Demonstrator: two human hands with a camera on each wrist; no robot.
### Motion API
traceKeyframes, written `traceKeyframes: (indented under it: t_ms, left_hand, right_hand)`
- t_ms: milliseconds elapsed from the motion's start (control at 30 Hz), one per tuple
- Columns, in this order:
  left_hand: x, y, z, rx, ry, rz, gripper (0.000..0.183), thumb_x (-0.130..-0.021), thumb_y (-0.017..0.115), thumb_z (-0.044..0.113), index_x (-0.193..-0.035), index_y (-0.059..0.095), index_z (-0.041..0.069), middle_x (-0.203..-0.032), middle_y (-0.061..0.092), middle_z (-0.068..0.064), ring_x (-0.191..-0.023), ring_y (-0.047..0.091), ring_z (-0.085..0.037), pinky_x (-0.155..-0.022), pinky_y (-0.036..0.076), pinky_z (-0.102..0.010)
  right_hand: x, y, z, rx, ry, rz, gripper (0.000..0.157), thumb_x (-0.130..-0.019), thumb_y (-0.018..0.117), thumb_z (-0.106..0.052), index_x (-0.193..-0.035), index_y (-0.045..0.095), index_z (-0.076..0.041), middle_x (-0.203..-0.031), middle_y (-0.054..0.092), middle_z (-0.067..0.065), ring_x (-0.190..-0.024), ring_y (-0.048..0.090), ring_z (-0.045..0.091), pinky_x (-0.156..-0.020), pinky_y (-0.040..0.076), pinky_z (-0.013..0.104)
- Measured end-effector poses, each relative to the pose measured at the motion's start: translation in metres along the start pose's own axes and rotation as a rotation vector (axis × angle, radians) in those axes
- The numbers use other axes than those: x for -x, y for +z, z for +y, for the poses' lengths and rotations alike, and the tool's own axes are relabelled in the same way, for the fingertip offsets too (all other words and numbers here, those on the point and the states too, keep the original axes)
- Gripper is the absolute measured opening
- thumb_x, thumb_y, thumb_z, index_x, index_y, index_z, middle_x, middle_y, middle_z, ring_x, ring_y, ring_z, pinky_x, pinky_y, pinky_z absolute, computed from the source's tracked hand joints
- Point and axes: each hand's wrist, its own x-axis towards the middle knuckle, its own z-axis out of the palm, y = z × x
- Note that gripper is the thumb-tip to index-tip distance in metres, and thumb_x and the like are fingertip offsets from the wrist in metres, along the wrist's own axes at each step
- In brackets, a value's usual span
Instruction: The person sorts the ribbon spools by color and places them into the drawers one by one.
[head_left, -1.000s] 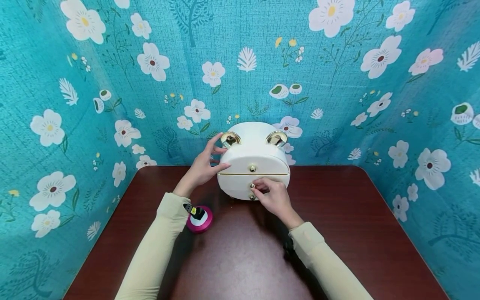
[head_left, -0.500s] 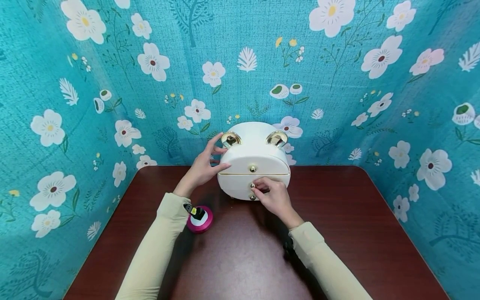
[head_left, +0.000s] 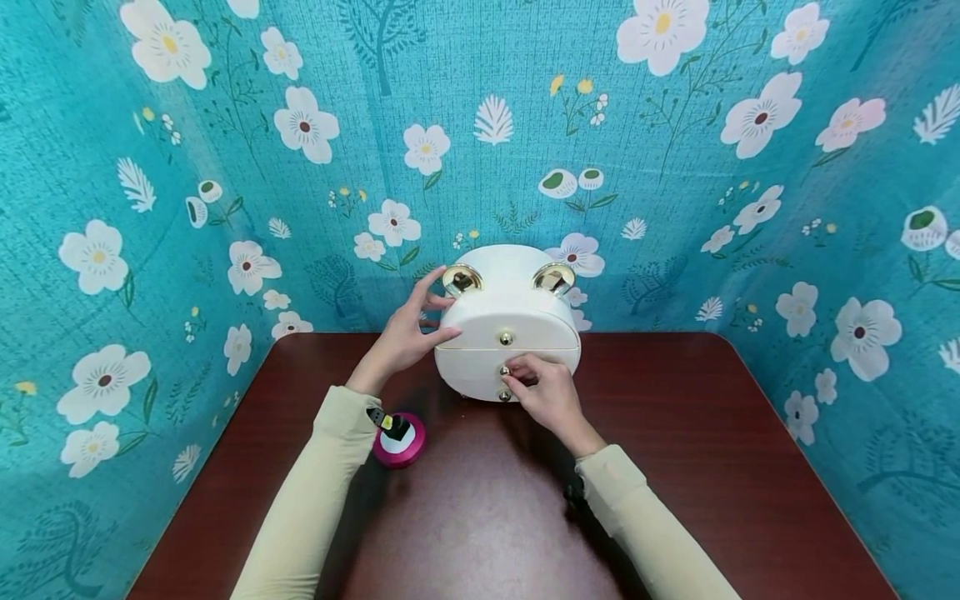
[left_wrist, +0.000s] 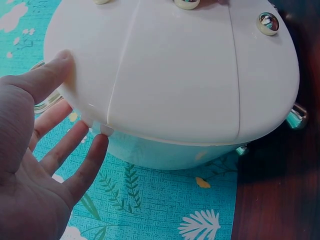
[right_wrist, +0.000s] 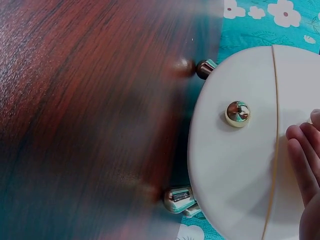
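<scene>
A white rounded drawer box (head_left: 480,373) with two gold-rimmed, ear-like rings (head_left: 553,277) on top stands at the back of the table. Down its front run three gold knobs, among them the top knob (head_left: 506,338) and the bottom knob (right_wrist: 237,114). My right hand (head_left: 551,396) pinches the middle knob (head_left: 505,371) between thumb and fingers; in the right wrist view the fingers cover that knob. At the box's left side, my left hand (head_left: 405,335) rests with its thumb (left_wrist: 62,57) on the front face and its spread fingertips along the side.
A pink round object with a white top (head_left: 405,454) sits on the dark red table (head_left: 465,533), partly under the left wrist's black camera. Short shiny feet (right_wrist: 179,200) hold up the box. Flowered blue-green cloth (head_left: 420,200) hangs behind and on both sides.
Both hands keep their places on the box. The seam between the top and middle front panels looks thinner and fainter than before.
</scene>
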Motion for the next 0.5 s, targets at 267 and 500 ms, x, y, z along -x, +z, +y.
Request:
traceKeyframes:
  t_ms: [267, 500]
  left_hand:
    - [-0.0008, 0.0010, -0.0004, -0.005, 0.009, 0.000, 0.093, -0.082, 0.074, 0.039, -0.148, 0.010, 0.049, -0.125, 0.059, 0.002, -0.116, 0.056, -0.020, -0.088, 0.053, -0.045]
    - [-0.0015, -0.0001, 0.0000, 0.005, 0.009, -0.006, 0.093, -0.082, 0.075, 0.038, -0.148, 0.010, 0.048, -0.125, 0.059, 0.000, -0.117, 0.056, -0.021, -0.089, 0.052, -0.049]
  right_hand:
    - [-0.0007, 0.0001, 0.0000, -0.009, 0.008, 0.011, 0.016, -0.079, 0.079, -0.015, -0.093, 0.072, -0.015, -0.080, 0.073, -0.005, -0.069, 0.068, 0.004, -0.062, 0.056, 0.023]
    - [-0.0017, 0.0005, 0.0001, -0.010, -0.004, 0.022, 0.016, -0.078, 0.079, -0.014, -0.093, 0.072, -0.014, -0.080, 0.073, -0.004, -0.068, 0.068, 0.005, -0.062, 0.056, 0.023]
